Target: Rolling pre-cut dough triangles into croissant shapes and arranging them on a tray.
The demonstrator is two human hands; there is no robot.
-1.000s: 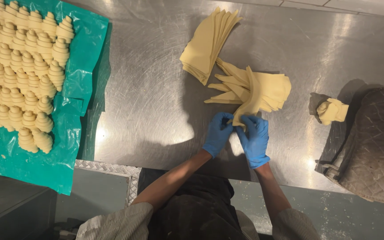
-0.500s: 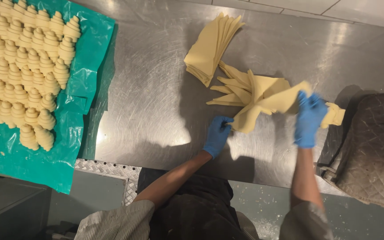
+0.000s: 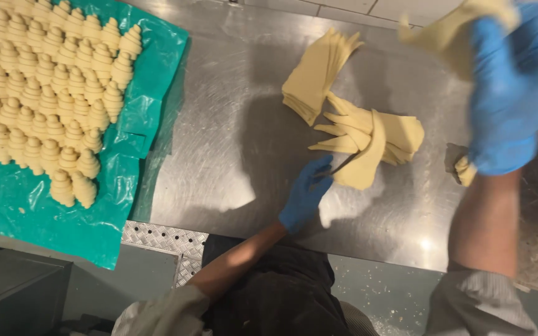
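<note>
— Where's the dough from my hands?
— I see my left hand (image 3: 305, 194), fingers loosely extended, touching the near tip of a dough triangle (image 3: 363, 163) at frame centre; its long axis runs up and right, away from that hand.
— And the other?
— My right hand (image 3: 510, 93), blurred at upper right, grips a dough piece (image 3: 453, 32), raised well apart from the pile.

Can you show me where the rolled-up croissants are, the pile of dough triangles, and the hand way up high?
Rolled croissants (image 3: 45, 99), head view: middle of the rows on the green sheet.
Dough triangles (image 3: 368, 140), head view: middle of the fanned pile.
Right hand (image 3: 512, 93), head view: palm of the blue glove.
</note>
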